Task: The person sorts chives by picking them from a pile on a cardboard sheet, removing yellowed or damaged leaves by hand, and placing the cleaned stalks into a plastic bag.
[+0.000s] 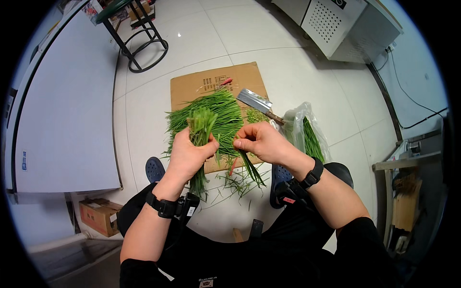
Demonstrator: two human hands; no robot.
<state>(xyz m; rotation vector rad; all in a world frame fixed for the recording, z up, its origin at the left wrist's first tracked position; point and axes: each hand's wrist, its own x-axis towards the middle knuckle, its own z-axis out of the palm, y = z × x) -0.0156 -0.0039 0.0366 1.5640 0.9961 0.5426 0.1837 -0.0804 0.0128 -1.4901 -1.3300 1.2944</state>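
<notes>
My left hand is closed around an upright bunch of green garlic chives. To its right, my right hand pinches a few loose chive stalks between thumb and fingers; they hang down towards the floor. Beyond both hands a large pile of chives is spread on a flattened cardboard sheet. A cleaver with a wooden handle lies at the sheet's right side, beside small chive trimmings. Scattered leaf scraps lie on the tiles below my hands.
A clear plastic bag with more chives stands right of the cardboard. My shoes flank the scraps. A white appliance stands at left, a stool at upper left, a metal cabinet at upper right, and a cardboard box at lower left.
</notes>
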